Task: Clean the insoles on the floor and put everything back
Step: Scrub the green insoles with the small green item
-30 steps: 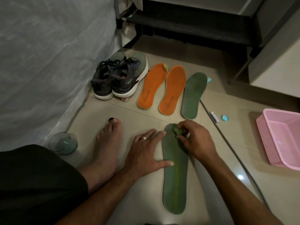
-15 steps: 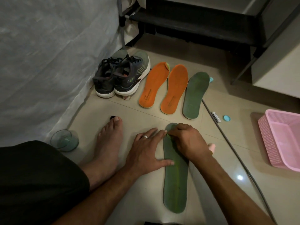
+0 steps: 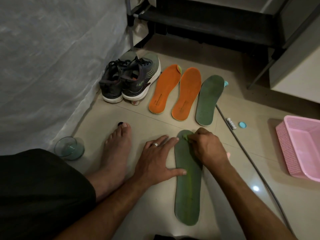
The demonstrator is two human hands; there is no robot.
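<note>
A green insole (image 3: 187, 193) lies lengthwise on the tiled floor in front of me. My left hand (image 3: 156, 159) lies flat beside it, fingers straight, with the thumb pressing the insole's left edge. My right hand (image 3: 207, 147) grips a small green scrubbing piece (image 3: 185, 136) against the insole's toe end. Farther back lie two orange insoles (image 3: 164, 89) (image 3: 187, 94) and a second green insole (image 3: 208, 99), side by side. A pair of dark sneakers (image 3: 129, 80) stands to their left.
A pink plastic basket (image 3: 284, 148) sits at the right. A thin grey hose (image 3: 249, 156) runs across the floor, with a small white tube (image 3: 231, 123) and a blue cap (image 3: 242, 125) near it. A glass cup (image 3: 69, 148) and my bare foot (image 3: 116, 153) are at left.
My right hand has kept rubbing at the insole's toe end, shifting left and then slightly back right. The left hand has stayed in place.
</note>
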